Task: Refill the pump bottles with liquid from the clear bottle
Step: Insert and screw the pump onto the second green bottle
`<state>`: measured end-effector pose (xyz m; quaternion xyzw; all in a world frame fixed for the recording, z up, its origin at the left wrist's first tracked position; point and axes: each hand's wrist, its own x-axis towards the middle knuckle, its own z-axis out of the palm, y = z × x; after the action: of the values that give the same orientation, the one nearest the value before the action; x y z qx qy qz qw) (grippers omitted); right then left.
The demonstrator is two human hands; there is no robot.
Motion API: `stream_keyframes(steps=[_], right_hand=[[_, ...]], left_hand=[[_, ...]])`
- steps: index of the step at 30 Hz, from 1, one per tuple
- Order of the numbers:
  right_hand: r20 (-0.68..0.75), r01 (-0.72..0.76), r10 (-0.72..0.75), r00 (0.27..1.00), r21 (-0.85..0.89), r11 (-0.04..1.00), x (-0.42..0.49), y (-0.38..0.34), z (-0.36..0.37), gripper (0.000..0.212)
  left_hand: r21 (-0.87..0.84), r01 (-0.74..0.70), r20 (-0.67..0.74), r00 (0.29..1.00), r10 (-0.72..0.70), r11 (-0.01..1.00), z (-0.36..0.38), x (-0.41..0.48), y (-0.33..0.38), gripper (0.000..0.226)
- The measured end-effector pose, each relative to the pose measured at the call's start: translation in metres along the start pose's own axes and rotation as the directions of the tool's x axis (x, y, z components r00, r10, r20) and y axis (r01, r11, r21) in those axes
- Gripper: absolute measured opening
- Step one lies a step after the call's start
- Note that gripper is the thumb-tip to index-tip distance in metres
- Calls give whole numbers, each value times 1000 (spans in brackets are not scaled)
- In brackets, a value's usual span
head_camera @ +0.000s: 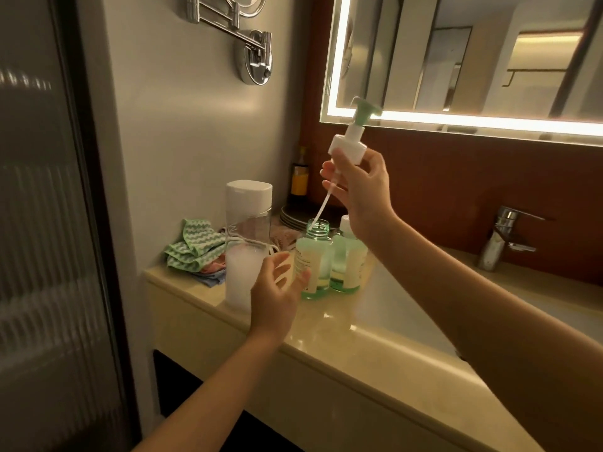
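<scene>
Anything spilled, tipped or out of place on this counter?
Nothing looks spilled or tipped. The pump head is off the front pump bottle, held in the right hand with its tube tip at the open mouth. Cloths lie heaped at the counter's left end.

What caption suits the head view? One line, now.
Right hand holds the pump head above the open green bottle; left hand hovers open beside the clear bottle.
</scene>
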<state>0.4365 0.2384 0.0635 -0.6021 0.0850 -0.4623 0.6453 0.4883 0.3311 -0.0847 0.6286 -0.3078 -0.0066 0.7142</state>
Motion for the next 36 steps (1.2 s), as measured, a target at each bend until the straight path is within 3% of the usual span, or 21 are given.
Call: stream_keyframes(steps=[9,13,17,25,31,36], right_hand=[[-48,77,-81,996,-76,994,15,21,-19,40],[-64,87,-86,994,5,996,21,26,-22,42],[-47,128,-129,991,-32,991,27,24,-23,42],[9,13,-11,1000,-265,964,15,65,-31,38],[76,-36,79,994,-447,894,1,79,-36,33],[71,-22,64,995,-476,879,-8,90,-44,32]], left_hand=[[75,5,100,995,-13,997,35,37,-11,83],[77,56,104,993,-64,995,41,43,-29,95],[53,90,117,989,-96,995,43,46,-37,95],[174,11,60,998,-21,985,46,52,-48,89],[180,28,117,992,-49,983,48,52,-47,86],[189,-8,165,986,-23,982,46,49,-46,83]])
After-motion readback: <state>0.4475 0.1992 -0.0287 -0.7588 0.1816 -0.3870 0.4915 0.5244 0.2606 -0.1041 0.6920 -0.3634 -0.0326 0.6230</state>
